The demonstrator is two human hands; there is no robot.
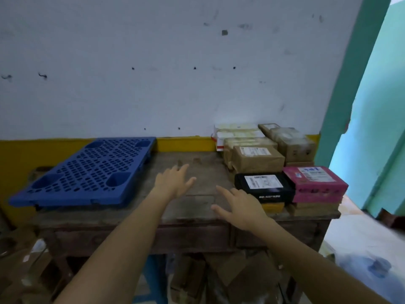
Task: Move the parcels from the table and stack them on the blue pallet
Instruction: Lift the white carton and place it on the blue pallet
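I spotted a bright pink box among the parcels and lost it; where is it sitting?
The pink box sits at the table's front right corner, atop a brown parcel, right beside the black box.

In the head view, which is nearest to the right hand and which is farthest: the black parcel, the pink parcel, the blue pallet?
From the right hand:
1. Black parcel, just beyond its fingers, front of the pile.
2. Pink parcel, right of the black one.
3. Blue pallet, across the table on the left, still empty.
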